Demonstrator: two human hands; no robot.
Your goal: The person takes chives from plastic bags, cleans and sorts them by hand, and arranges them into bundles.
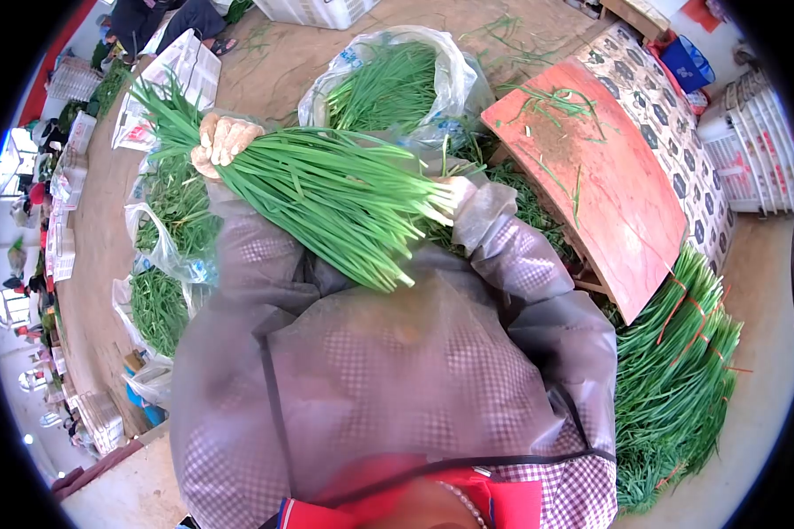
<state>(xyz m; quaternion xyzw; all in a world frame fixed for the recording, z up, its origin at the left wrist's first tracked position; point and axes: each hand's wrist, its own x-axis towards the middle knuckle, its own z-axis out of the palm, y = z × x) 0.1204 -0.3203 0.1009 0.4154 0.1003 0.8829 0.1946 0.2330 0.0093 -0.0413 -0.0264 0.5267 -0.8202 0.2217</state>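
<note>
A large bunch of garlic chives [326, 181] lies slantwise in front of my chest, its leafy tips at upper left and its pale cut ends at right. My left hand [227, 141], in a cream glove, is closed around the bunch near the leafy end. Beside the pale stem ends is my right hand [460, 189], mostly hidden by the stems and a translucent sleeve. Its fingers do not show clearly. The sleeves and apron over my checked clothing are translucent.
A red board [591, 176] with loose scraps stands at right. Tied chive bundles [679, 388] are stacked below it. A plastic-lined container of greens [384, 88] stands ahead, more bags of greens [159, 309] at left. White crates [750, 150] stand far right; a person [163, 26] sits at upper left.
</note>
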